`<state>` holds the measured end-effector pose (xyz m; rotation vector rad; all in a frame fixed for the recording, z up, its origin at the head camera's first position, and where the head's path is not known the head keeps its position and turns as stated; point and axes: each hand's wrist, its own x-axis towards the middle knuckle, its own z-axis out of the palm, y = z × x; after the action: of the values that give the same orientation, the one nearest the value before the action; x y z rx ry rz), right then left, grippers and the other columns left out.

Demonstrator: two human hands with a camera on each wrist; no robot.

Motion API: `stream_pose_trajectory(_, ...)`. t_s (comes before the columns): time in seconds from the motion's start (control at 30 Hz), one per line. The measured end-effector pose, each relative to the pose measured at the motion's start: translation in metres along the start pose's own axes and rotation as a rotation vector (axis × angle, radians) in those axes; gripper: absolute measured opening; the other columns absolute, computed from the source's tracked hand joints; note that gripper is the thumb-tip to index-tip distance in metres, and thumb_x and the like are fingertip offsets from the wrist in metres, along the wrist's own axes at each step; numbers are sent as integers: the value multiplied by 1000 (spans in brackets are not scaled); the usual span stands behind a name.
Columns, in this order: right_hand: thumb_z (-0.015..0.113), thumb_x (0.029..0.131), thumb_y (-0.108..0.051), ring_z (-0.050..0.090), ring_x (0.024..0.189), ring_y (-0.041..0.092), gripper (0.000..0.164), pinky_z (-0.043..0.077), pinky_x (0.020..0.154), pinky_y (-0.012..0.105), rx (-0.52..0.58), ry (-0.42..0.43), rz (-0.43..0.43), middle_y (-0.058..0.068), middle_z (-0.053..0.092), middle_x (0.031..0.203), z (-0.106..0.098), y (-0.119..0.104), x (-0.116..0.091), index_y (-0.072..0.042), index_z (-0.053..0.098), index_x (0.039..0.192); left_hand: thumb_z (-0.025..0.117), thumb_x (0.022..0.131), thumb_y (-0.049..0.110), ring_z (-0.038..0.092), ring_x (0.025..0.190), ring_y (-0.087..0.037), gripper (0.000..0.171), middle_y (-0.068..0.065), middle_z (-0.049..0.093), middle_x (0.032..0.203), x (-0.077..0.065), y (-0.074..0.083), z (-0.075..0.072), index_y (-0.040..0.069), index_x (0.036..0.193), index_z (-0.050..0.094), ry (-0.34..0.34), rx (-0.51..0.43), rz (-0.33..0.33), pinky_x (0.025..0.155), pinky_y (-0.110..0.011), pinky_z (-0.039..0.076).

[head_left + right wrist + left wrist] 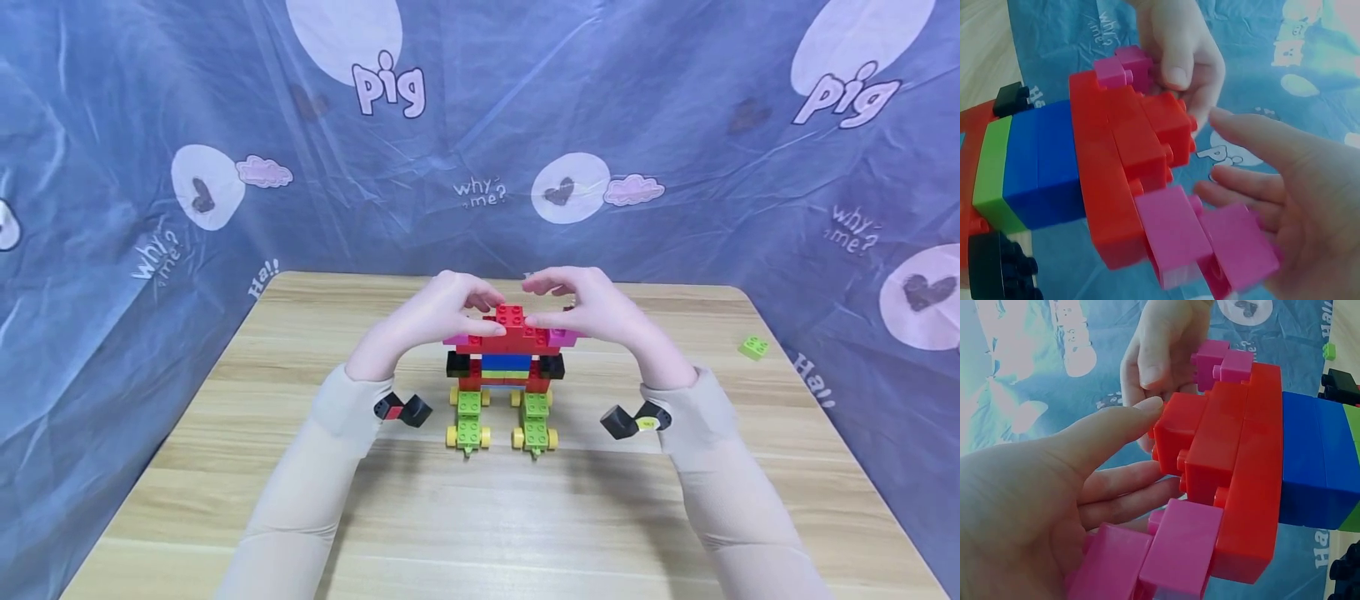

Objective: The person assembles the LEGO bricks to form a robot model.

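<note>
A figure built of toy building bricks stands on the table. Its top red brick sits on wider red layers, with pink bricks stepping out at both sides. Blue bricks and a lime layer form its middle. Black bricks jut from the sides, and green bases with yellow wheels are its feet. My left hand curves loosely beside the top, thumb tip right at the red brick's edge. Opposite, my right hand has its thumb and fingers spread about the top, gripping nothing.
A loose lime-green brick lies near the right edge of the wooden table. Blue printed cloth hangs behind the table and along both sides. Small black cameras are strapped to both wrists over pale sleeves.
</note>
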<state>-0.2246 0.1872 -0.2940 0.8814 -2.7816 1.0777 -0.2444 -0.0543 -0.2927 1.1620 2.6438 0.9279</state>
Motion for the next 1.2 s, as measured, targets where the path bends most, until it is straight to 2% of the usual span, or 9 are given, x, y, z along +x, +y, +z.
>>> stream_pose_trajectory(0.13,76,83,-20,60,113,26,47,46,100,45,18,113,-16,11,65,122,-5,5,-7,-5,62,125,78,81,28,67,102,-21,42,-8,71,113,-1,-2,1,6,116,69,17,6,25,90,-35,54)
stream_pose_trajectory(0.3,72,87,-19,63,109,22,40,49,98,41,28,267,16,11,66,121,-9,14,-19,-6,63,123,78,81,29,66,103,-20,42,-6,71,113,-4,-6,3,8,117,69,26,18,34,90,-34,53)
stream_pose_trajectory(0.43,70,88,-15,65,98,5,35,51,89,23,50,422,24,13,68,117,-12,27,-30,-5,65,121,79,81,28,66,102,-19,42,-5,71,112,-6,-8,4,10,117,70,25,27,29,87,-33,54)
stream_pose_trajectory(0.53,69,87,-7,62,88,-4,30,49,81,13,106,560,9,2,71,108,-12,40,-37,-1,66,116,79,81,26,67,101,-18,41,-5,72,111,-7,-8,4,9,117,70,28,28,31,86,-32,54)
stream_pose_trajectory(0.67,68,86,1,61,82,-4,25,48,77,11,200,710,12,-19,67,95,-10,62,-45,9,65,109,79,81,26,67,100,-18,40,-6,72,110,-7,-8,4,9,116,70,35,29,34,84,-34,55)
stream_pose_trajectory(0.73,67,85,3,61,80,-4,24,48,75,10,242,764,43,-24,66,91,-9,73,-49,12,64,107,78,81,26,67,99,-18,39,-6,72,110,-7,-8,4,9,116,71,34,31,35,83,-34,55)
stream_pose_trajectory(0.83,66,85,6,61,77,-4,21,48,71,9,298,826,103,-23,67,87,-10,88,-59,12,64,105,78,81,26,68,97,-17,39,-6,72,108,-7,-8,4,10,116,71,31,33,33,78,-31,56)
stream_pose_trajectory(0.97,66,84,6,61,75,-5,16,48,69,8,340,851,177,-20,68,84,-9,101,-73,6,67,100,78,81,26,68,96,-16,38,-5,73,107,-8,-8,4,11,115,71,27,31,29,73,-26,55)
stream_pose_trajectory(1.2,66,83,5,61,75,-6,18,47,69,7,349,872,274,-19,68,83,-7,136,-100,-3,69,98,78,80,26,68,95,-16,38,-5,73,107,-8,-7,3,10,115,71,23,10,15,77,-29,56)
